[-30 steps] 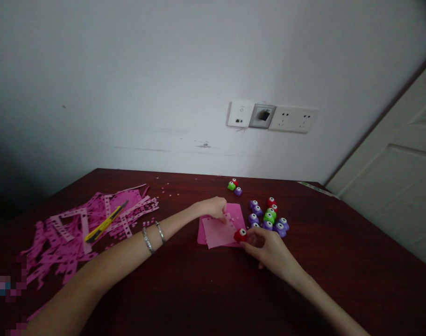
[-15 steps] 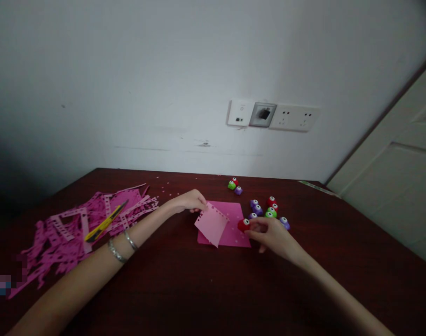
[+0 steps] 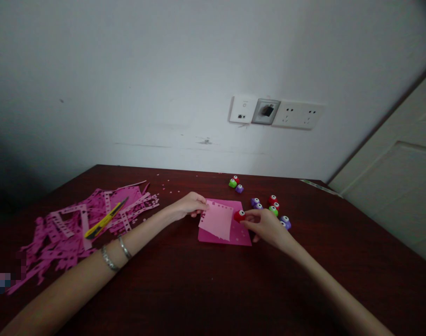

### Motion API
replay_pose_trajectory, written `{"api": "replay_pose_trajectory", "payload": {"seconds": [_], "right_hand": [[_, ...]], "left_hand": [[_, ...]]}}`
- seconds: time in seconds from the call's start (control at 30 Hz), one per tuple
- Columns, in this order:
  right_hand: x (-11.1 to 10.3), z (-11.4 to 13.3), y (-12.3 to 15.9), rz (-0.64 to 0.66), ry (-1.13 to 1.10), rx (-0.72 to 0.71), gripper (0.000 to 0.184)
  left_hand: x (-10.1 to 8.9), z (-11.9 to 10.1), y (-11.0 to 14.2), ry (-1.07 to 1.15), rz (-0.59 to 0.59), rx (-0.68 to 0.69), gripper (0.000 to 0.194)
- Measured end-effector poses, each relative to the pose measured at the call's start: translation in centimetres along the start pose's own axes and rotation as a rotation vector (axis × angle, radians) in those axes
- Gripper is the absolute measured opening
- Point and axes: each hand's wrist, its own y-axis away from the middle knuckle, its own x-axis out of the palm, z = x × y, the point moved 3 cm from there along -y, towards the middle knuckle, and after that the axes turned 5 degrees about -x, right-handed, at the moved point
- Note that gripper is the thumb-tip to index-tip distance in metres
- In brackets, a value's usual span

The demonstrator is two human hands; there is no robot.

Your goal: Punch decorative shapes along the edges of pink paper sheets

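My left hand (image 3: 189, 204) pinches the left corner of a light pink sheet of paper (image 3: 218, 221), which has small punched holes along its top and left edges. Under it lies a darker pink sheet (image 3: 243, 236) with tiny punched-out bits on it. My right hand (image 3: 267, 226) grips a small red craft punch (image 3: 238, 215) between thumb and fingers, at the light sheet's right edge. Whether paper sits inside the punch's slot I cannot tell. Several purple, green and red punches, such as a red one (image 3: 272, 199), stand behind my right hand, partly hidden by it.
On the left a heap of punched pink paper strips (image 3: 64, 252) carries a yellow utility knife (image 3: 104, 221) with its blade showing. Further back stand a green punch (image 3: 232, 183), a red one and a purple one (image 3: 239, 188). Paper dots lie scattered near the heap. A wall bounds the table's back.
My left hand moved from the sheet's top to its left corner, lifting and turning the sheet, which now lies flatter. The red punch in my right hand moved away from me, to the sheet's right edge.
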Motion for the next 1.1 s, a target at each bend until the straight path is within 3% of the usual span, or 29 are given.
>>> {"api": "replay_pose_trajectory", "payload": {"seconds": [0.33,0.6,1.1], "right_hand": [[0.7,-1.1,-0.3,0.031,0.088,-0.086,0.021],[0.7,-0.9,-0.4,0.031,0.203,-0.176,0.022],[0.7,0.0,-0.2,0.023,0.237,-0.21,0.024]], "left_hand": [[-0.1,0.0,0.1,0.013,-0.013,-0.042,0.014],[0.0,0.2,0.2,0.048,0.001,-0.059,0.014],[0.3,0.3,0.6,0.09,0.004,-0.101,0.012]]}}
